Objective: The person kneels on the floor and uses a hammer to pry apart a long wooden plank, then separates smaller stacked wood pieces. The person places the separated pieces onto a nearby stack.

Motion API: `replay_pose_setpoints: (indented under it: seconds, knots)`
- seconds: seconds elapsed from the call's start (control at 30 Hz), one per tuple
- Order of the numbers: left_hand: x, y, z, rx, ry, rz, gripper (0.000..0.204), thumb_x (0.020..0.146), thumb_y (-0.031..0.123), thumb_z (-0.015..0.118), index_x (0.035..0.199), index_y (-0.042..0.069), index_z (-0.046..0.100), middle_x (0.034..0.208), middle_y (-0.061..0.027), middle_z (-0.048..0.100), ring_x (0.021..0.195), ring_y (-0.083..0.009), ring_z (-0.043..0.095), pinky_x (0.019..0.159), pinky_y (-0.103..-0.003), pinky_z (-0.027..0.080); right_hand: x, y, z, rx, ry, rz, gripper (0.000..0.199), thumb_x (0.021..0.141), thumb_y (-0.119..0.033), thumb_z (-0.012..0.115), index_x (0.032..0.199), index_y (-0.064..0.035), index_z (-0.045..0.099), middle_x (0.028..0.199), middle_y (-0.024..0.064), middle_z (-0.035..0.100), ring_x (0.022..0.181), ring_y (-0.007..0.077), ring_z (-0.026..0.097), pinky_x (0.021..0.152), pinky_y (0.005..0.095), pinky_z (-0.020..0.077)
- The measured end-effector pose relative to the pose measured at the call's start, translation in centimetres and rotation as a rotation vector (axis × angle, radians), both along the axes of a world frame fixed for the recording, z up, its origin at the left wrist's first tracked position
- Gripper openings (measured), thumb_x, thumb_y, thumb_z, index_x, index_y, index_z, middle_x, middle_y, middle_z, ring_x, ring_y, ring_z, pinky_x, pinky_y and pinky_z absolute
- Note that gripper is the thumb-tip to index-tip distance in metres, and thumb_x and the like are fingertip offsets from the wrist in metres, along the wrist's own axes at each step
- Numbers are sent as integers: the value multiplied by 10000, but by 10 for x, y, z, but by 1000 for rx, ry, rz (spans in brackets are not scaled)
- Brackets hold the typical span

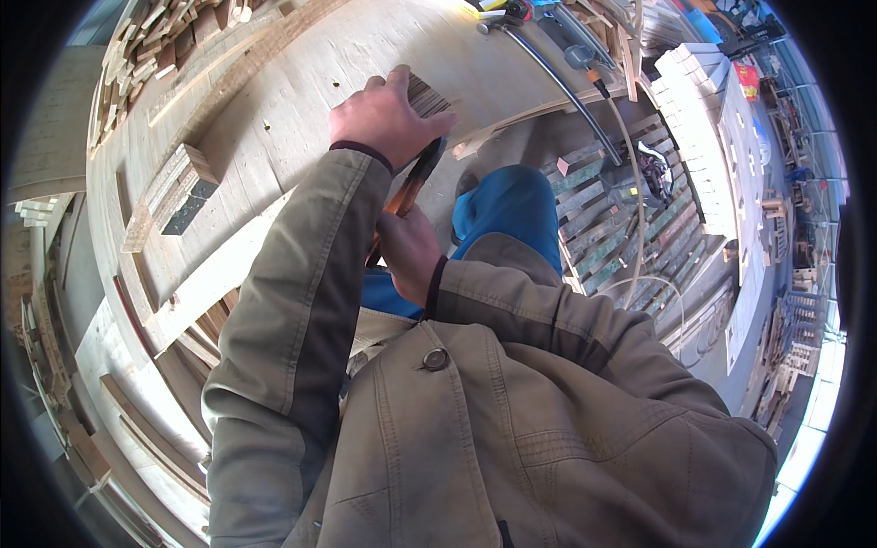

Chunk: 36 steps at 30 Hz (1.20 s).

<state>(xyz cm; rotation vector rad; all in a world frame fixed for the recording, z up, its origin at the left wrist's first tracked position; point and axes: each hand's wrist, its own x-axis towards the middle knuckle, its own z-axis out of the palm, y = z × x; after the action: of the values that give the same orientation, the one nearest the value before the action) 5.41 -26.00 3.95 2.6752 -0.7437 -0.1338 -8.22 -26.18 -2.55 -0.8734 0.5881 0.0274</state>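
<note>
My left hand [384, 119] is closed over a layered wooden block [423, 94] at the edge of the plywood worktop [283, 146]. Its thumb lies along the block's near side. Lower down, close to my body, my right hand [413, 251] wraps round the orange-brown handle of a tool [406, 194]. The tool's dark upper part [427, 157] rises to just under the block; whether they touch I cannot tell. My left forearm hides part of the handle, so its kind is unclear. Another layered block [187, 190] with a dark end rests on the worktop to the left.
Wood strips [169, 41] are piled at the far left of the worktop. A metal bar [553, 78] leans at its far right end. On the floor to the right lies a slatted pallet [621, 219], crossed by a hose [637, 173]. Beyond it stand stacked white boards [699, 119].
</note>
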Motion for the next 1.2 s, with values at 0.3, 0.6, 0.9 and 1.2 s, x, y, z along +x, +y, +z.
replay_pose_setpoints:
  seconds: [0.3, 0.6, 0.9, 1.2]
  knots:
    - [2, -2, -1, 8, -5, -3, 985, 799, 705, 726, 1532, 87, 501, 1306, -193, 679, 1173, -350, 697, 1004, -452, 549, 9, 1, -10, -51, 43, -18, 144, 914, -39, 601, 1017, -42, 500, 785, 52, 556, 654, 156, 578, 547, 353, 490]
    - [3, -3, -1, -30, 5, 6, 1019, 733, 604, 822, 1519, 40, 501, 1320, -190, 675, 1176, -335, 698, 1005, -441, 556, -5, -10, 2, 170, 131, -93, 309, 829, 25, 583, 1102, -60, 467, 796, 56, 470, 573, 169, 472, 526, 368, 383]
    - [3, -3, -4, -36, -22, -11, 966, 744, 577, 819, 1509, 67, 523, 1302, -184, 697, 1177, -325, 702, 1016, -431, 553, -42, -69, -9, 36, 248, 190, 345, 823, 26, 556, 1122, -92, 430, 759, 28, 423, 540, 141, 399, 497, 342, 357]
    - [3, -4, -7, -38, -37, -8, 955, 741, 571, 827, 1499, 70, 535, 1338, -184, 682, 1206, -326, 690, 1033, -443, 544, -56, -101, -34, -140, 104, 258, 320, 832, -32, 614, 1136, -26, 517, 776, 68, 554, 608, 183, 558, 596, 340, 483]
